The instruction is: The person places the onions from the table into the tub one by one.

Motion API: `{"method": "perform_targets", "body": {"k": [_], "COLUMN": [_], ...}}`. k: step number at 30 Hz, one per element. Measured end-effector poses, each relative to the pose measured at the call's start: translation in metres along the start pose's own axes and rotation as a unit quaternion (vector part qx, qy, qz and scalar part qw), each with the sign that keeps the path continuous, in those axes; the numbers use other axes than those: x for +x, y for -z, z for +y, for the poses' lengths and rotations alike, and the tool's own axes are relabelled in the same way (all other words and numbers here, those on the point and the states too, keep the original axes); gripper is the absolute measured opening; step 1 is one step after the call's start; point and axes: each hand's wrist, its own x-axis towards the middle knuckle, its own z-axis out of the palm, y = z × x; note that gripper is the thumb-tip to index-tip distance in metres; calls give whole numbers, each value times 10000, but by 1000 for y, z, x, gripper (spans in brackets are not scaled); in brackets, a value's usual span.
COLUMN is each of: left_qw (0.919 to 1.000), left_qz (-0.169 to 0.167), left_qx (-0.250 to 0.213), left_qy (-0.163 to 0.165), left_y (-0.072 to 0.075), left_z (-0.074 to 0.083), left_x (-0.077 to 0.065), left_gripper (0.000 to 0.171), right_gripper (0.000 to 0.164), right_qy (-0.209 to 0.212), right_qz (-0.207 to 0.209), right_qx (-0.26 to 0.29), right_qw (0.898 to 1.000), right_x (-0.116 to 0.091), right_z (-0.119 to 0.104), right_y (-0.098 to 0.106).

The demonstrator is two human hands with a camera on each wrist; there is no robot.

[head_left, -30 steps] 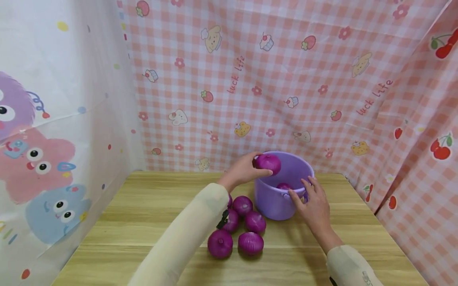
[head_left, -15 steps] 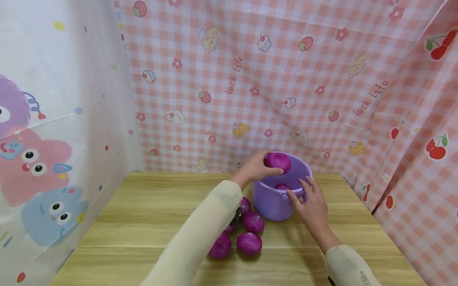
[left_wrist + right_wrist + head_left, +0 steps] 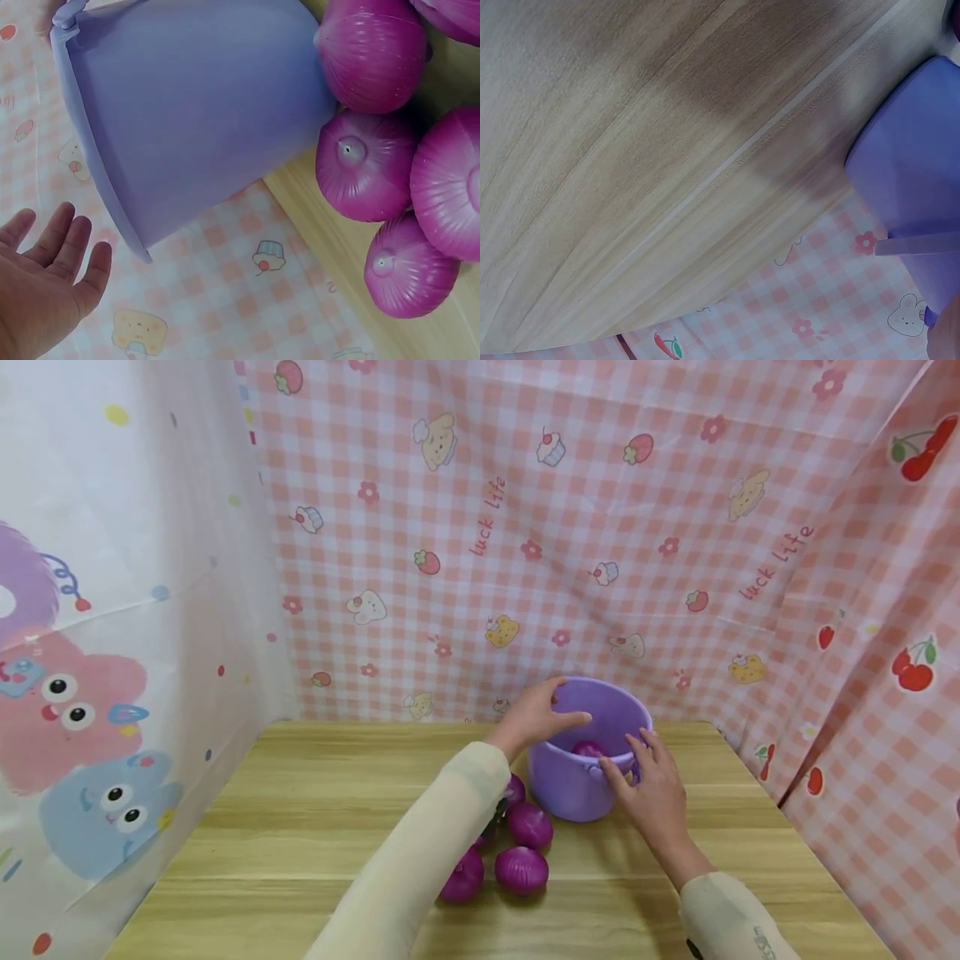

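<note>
A purple bucket stands at the back of the table, with an onion visible inside. My left hand is over the bucket's left rim, thumb and fingers spread and holding nothing. The left wrist view shows the same hand with relaxed fingers beside the bucket's rim. My right hand holds the bucket's near right rim with thumb and fingertips, by the handle joint. Several purple onions lie on the table in front of the bucket, partly hidden by my left sleeve.
The wooden table extends to both sides of the bucket. A pink checked cloth hangs right behind it. A white cartoon-print sheet hangs on the left, and a cherry-print cloth on the right.
My left hand has carried an onion rightward over the bucket and let it go inside. My right hand has stayed at the rim. The head view has shifted slightly.
</note>
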Motion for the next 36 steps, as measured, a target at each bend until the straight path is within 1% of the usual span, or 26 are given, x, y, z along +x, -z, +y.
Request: {"method": "perform_targets", "body": {"k": [7,12,21,24,25,29,32,36], "left_qw": [9999,9996,9991,9987,9985,9983,9985,9985], "left_qz": [72,130,223,208,193,190,262,361], "left_qx": [-25,-85,-138,-297,-389,-518,-471,-421], "left_qy": [-65,-216,-320,-356,-339,-184,-31,-22], "left_y": [8,17,30,35,36,43,48,54], "left_z": [-3,-7,-21,-27,-29,-38,-45,-54], "left_x": [-1,-2,-10,-12,-13,-15,-18,-22], "left_gripper": [68,66,65,66,67,70,72,72], "right_gripper": [57,57,57,56,56,57,57,57], "right_qy": [20,23,26,21,16,-4,5,33], "right_qz": [11,45,55,52,48,61,82,106], "right_qx": [-33,-22,12,37,48,64,66,88], "right_qw": [10000,10000,10000,10000,10000,10000,9999,9999], "right_x": [1,1,0,0,0,0,0,0], "right_z": [1,2,2,1,1,0,0,0], "right_y": [1,1,1,0,0,-1,-1,-1]}}
